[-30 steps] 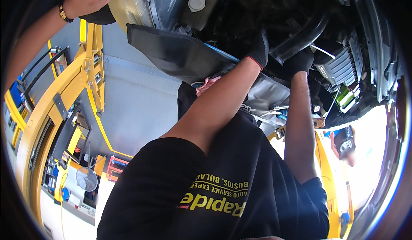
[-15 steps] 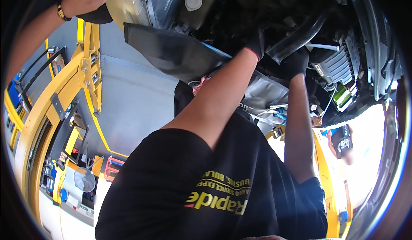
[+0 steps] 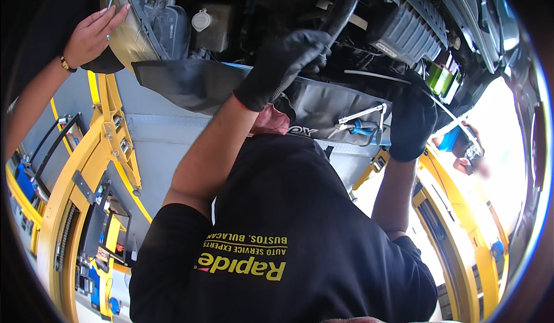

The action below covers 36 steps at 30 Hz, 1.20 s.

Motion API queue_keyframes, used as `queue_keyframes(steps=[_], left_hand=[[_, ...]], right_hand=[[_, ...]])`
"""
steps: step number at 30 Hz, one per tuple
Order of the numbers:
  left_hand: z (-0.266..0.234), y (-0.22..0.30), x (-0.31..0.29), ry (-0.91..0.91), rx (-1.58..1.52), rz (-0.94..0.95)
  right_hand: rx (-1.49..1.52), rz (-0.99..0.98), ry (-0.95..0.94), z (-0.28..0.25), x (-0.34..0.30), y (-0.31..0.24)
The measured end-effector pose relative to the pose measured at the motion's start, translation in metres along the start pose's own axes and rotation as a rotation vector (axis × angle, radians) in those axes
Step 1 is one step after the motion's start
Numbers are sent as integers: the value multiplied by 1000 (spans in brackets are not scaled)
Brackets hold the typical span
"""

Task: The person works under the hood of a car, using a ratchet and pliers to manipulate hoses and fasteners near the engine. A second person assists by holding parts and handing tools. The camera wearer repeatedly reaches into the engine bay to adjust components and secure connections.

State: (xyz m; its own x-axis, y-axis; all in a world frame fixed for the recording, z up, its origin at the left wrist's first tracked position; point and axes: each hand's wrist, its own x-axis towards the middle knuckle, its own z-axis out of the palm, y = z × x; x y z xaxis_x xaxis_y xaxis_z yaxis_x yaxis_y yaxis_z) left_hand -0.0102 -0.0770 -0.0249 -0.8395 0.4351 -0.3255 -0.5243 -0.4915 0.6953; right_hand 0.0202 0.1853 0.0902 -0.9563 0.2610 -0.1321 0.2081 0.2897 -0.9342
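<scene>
My left hand (image 3: pixel 291 63), in a black glove, is closed round the lower end of a curved black hose (image 3: pixel 345 8) over the engine bay. On the right, my right hand (image 3: pixel 412 124), also gloved in black, is raised at the front edge of the car with its back toward me. Its fingers are mostly hidden, and I cannot make out whether they hold anything. A thin pale rod (image 3: pixel 378 76) runs close to its fingertips. Beside this hand, a ratchet-like metal tool (image 3: pixel 362 114) and blue-handled pliers (image 3: pixel 363 129) lie on a dark protective cover (image 3: pixel 329 101).
Another person's bare hand (image 3: pixel 92 40) rests by the headlight (image 3: pixel 141 31) at left. The bay holds a white-capped reservoir (image 3: pixel 202 20), a ribbed grey box (image 3: pixel 407 28) and a green battery (image 3: pixel 441 79). A pink rag (image 3: pixel 271 121) hangs near me. Yellow lift posts (image 3: pixel 75 202) flank the car.
My left hand has come up out of the dark engine bay, holding the black hose. My right hand has moved back from beside the hose toward the front edge. My view has shifted.
</scene>
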Motion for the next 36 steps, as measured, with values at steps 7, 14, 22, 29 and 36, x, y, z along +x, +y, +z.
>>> queue_keyframes(steps=[7, 14, 22, 29, 36], left_hand=[[65, -5, -30, -362, -514, 27], [87, 7, -53, -356, -461, 50], [108, 18, -60, -204, -295, 148], [113, 6, -54, -145, -362, 163], [108, -6, -46, -170, -439, 146]], right_hand=[[384, 198, 50, 23, -40, -19], [-89, -44, 111, 29, -64, -36], [-78, -228, 115, 31, -77, -51], [-101, -268, 56, 29, -85, -50], [196, -193, 49, 35, -86, -52]])
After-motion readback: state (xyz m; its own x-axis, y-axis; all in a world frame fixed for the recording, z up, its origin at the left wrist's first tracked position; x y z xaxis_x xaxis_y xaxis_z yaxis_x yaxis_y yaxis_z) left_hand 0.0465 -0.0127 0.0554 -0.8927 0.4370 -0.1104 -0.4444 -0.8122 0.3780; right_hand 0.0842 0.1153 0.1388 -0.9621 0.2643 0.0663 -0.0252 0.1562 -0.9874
